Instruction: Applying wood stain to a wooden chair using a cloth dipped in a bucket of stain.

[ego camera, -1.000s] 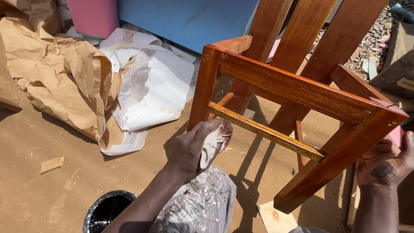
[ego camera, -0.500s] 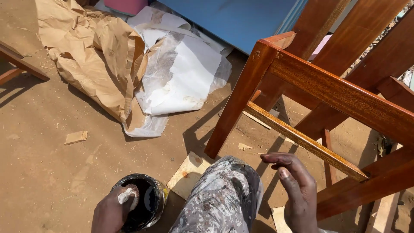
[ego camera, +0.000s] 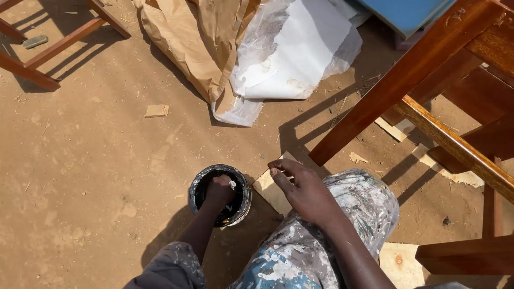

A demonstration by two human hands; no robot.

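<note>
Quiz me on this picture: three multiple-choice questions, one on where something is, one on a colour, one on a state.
1. Where is the left hand?
A. On the chair leg
B. Inside the black tin
C. On the crumpled paper

2. What colour is the board at the top right?
A. Blue
B. Green
C. Yellow

3. What is the right hand doing?
A. Gripping a brush
B. Clenched around a rag
C. Resting open on the knee, holding nothing

Answers:
1 B: the left hand dips into the black tin on the dirt.
2 A: the flat board behind the chair is plainly blue.
3 C: its fingers lie spread over the paint-spattered trouser knee, with nothing in them.
</note>
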